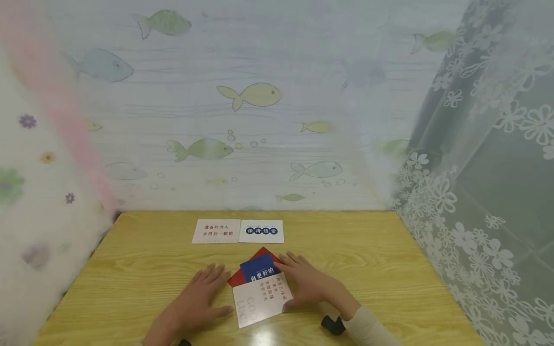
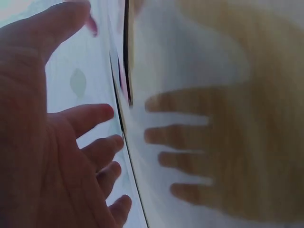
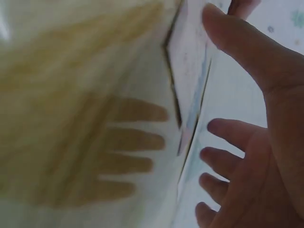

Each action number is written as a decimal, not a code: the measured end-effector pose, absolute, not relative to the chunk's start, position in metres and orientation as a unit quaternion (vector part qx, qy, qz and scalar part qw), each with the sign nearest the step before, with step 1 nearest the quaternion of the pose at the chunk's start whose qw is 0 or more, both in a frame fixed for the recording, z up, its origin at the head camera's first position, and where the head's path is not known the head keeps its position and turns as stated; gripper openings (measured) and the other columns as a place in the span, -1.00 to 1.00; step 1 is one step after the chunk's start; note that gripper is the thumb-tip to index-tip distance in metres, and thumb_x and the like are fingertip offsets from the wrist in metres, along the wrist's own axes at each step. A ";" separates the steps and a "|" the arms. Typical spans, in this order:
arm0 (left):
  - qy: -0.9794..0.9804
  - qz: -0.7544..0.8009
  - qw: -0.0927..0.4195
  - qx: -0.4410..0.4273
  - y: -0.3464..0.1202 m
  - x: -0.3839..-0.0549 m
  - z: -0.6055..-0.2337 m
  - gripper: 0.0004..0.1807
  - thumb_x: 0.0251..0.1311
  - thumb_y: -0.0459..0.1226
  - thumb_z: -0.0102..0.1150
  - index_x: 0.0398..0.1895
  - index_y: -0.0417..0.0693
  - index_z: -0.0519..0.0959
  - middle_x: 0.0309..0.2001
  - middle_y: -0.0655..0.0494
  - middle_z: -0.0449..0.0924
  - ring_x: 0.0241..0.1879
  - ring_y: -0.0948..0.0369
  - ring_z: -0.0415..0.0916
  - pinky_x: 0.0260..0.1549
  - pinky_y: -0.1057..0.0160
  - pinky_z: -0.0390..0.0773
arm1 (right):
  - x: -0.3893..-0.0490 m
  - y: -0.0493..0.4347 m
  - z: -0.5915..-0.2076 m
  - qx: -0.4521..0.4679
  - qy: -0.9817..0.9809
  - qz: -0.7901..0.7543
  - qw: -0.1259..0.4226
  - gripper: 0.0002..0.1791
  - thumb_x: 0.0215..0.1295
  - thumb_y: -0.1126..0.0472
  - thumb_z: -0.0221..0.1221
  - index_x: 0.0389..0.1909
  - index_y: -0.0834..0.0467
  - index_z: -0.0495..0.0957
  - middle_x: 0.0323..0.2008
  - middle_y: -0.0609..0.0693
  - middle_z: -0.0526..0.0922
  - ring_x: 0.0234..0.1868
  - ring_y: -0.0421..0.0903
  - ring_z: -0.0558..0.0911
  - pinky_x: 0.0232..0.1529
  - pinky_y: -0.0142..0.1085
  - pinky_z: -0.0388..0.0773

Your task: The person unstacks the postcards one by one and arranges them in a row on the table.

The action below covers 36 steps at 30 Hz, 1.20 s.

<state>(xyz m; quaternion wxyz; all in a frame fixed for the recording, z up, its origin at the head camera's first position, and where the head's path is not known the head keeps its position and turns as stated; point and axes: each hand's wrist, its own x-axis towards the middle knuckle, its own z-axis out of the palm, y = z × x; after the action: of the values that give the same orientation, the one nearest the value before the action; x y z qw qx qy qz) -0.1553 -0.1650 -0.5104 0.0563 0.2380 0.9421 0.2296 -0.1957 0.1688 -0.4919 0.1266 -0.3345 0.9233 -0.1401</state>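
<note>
A small pile of cards lies fanned on the wooden table: a pale pink card (image 1: 253, 302) with "GOOD LUCK" lettering on top, a blue card (image 1: 257, 265) partly under it, and a red card (image 1: 236, 279) lowest. Left of the pile, my left hand (image 1: 195, 300) has its fingers extended and spread, with nothing held. My right hand (image 1: 309, 283) lies along the pile's right edge, fingers stretched out over the corner; whether they touch the cards is unclear. Both wrist views show the left hand (image 2: 61, 147) and right hand (image 3: 256, 152) with straight fingers beside thin card edges.
Behind the pile, a pale pink card (image 1: 216, 231) with red writing and a white card (image 1: 261, 231) with dark blue circles lie side by side. A fish-patterned curtain (image 1: 259, 120) hangs at the table's back edge. The table (image 1: 143, 254) is light wood and reflects the hands.
</note>
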 end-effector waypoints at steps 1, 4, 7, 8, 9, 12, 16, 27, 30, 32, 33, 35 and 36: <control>0.941 0.232 0.062 0.237 -0.162 -0.152 -0.511 0.00 0.15 0.35 0.20 0.53 -0.05 0.31 0.55 -0.07 0.21 0.58 -0.17 -0.02 0.51 -0.28 0.02 | -0.193 0.172 -0.493 -0.330 0.924 -0.144 0.134 0.19 -0.02 -0.26 0.50 0.59 0.03 0.17 0.62 0.06 0.06 0.63 0.17 -0.03 0.61 0.10 -0.07; 0.938 0.241 0.084 0.234 -0.156 -0.145 -0.512 0.07 0.09 0.40 0.20 0.55 -0.05 0.27 0.57 -0.07 0.16 0.59 -0.17 -0.06 0.51 -0.30 -0.02 | -0.188 0.180 -0.496 -0.325 0.922 -0.152 0.145 0.18 -0.04 -0.26 0.51 0.57 0.06 0.20 0.61 0.07 0.10 0.63 0.17 0.00 0.59 0.11 -0.02; 0.933 0.259 0.108 0.225 -0.152 -0.140 -0.514 0.14 0.03 0.41 0.24 0.57 -0.04 0.22 0.60 -0.09 0.06 0.60 -0.18 -0.11 0.50 -0.33 -0.06 | -0.186 0.184 -0.497 -0.327 0.919 -0.164 0.147 0.18 -0.04 -0.26 0.51 0.56 0.12 0.21 0.60 0.09 0.12 0.62 0.17 0.01 0.59 0.12 -0.01; 0.931 0.266 0.112 0.224 -0.151 -0.139 -0.515 0.16 0.01 0.40 0.26 0.57 -0.05 0.22 0.61 -0.12 0.04 0.60 -0.19 -0.12 0.50 -0.34 -0.07 | -0.185 0.184 -0.497 -0.328 0.918 -0.165 0.146 0.19 -0.04 -0.26 0.51 0.56 0.14 0.21 0.60 0.10 0.12 0.62 0.18 0.02 0.59 0.12 0.00; 0.929 0.273 0.115 0.222 -0.151 -0.139 -0.515 0.17 -0.01 0.40 0.27 0.58 -0.06 0.21 0.61 -0.13 0.02 0.60 -0.20 -0.13 0.49 -0.35 -0.08 | -0.185 0.185 -0.497 -0.328 0.918 -0.165 0.146 0.20 -0.04 -0.26 0.51 0.56 0.15 0.21 0.59 0.10 0.13 0.62 0.18 0.02 0.59 0.12 0.00; 0.923 0.287 0.111 0.230 -0.150 -0.137 -0.517 0.22 -0.05 0.40 0.32 0.58 -0.09 0.19 0.62 -0.20 -0.03 0.59 -0.25 -0.15 0.47 -0.40 -0.10 | -0.186 0.187 -0.499 -0.327 0.919 -0.168 0.144 0.20 -0.04 -0.26 0.51 0.56 0.17 0.20 0.59 0.11 0.14 0.61 0.19 0.03 0.58 0.13 0.01; 0.919 0.294 0.099 0.244 -0.149 -0.137 -0.519 0.24 -0.07 0.37 0.37 0.58 -0.14 0.18 0.61 -0.26 -0.04 0.58 -0.30 -0.15 0.44 -0.47 -0.12 | -0.186 0.188 -0.499 -0.317 0.917 -0.188 0.152 0.15 -0.03 -0.23 0.52 0.55 0.13 0.24 0.59 0.09 0.15 0.61 0.18 0.06 0.56 0.16 0.06; 0.913 0.324 0.122 0.215 -0.146 -0.139 -0.523 0.09 0.01 0.25 0.40 0.54 -0.11 0.28 0.61 -0.24 -0.04 0.58 -0.32 -0.22 0.43 -0.50 -0.26 | -0.184 0.190 -0.503 -0.307 0.918 -0.196 0.155 0.09 0.00 -0.24 0.50 0.53 0.06 0.29 0.59 0.04 0.15 0.61 0.16 0.08 0.53 0.16 0.16; 0.913 0.330 0.109 0.216 -0.145 -0.138 -0.524 0.07 0.01 0.21 0.43 0.52 -0.12 0.30 0.60 -0.25 -0.02 0.58 -0.31 -0.21 0.43 -0.49 -0.25 | -0.183 0.190 -0.502 -0.310 0.918 -0.195 0.153 0.09 0.00 -0.23 0.50 0.53 0.07 0.29 0.59 0.05 0.16 0.60 0.17 0.10 0.52 0.16 0.19; 0.913 0.333 0.102 0.213 -0.145 -0.138 -0.526 0.06 0.00 0.19 0.45 0.51 -0.13 0.31 0.60 -0.26 0.00 0.58 -0.31 -0.20 0.43 -0.48 -0.24 | -0.184 0.190 -0.501 -0.314 0.917 -0.194 0.153 0.08 0.01 -0.22 0.50 0.53 0.08 0.28 0.59 0.06 0.16 0.60 0.17 0.10 0.52 0.14 0.18; 0.914 0.333 0.099 0.212 -0.145 -0.139 -0.527 0.06 0.00 0.19 0.45 0.51 -0.14 0.31 0.60 -0.25 0.00 0.58 -0.30 -0.20 0.44 -0.47 -0.24 | -0.184 0.190 -0.500 -0.316 0.917 -0.193 0.152 0.08 0.02 -0.21 0.50 0.53 0.09 0.28 0.59 0.07 0.16 0.60 0.17 0.10 0.53 0.14 0.17; 0.914 0.332 0.097 0.210 -0.144 -0.139 -0.529 0.06 0.00 0.19 0.45 0.51 -0.14 0.31 0.60 -0.25 0.01 0.58 -0.30 -0.20 0.44 -0.46 -0.24 | -0.185 0.191 -0.499 -0.318 0.916 -0.192 0.151 0.09 0.02 -0.20 0.49 0.53 0.12 0.26 0.59 0.07 0.16 0.60 0.16 0.10 0.54 0.12 0.16; 0.915 0.331 0.097 0.209 -0.144 -0.140 -0.530 0.06 -0.01 0.19 0.45 0.51 -0.13 0.31 0.60 -0.24 0.00 0.59 -0.29 -0.20 0.44 -0.46 -0.25 | -0.185 0.192 -0.499 -0.320 0.916 -0.192 0.150 0.09 0.02 -0.19 0.50 0.53 0.14 0.26 0.58 0.08 0.17 0.60 0.17 0.11 0.54 0.12 0.15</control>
<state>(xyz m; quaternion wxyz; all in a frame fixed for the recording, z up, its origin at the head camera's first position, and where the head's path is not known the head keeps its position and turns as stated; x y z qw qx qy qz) -0.1399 -0.1443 -0.5301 0.0969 0.2092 0.9150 0.3311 -0.1849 0.1919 -0.4995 0.1495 -0.3195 0.9157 -0.1924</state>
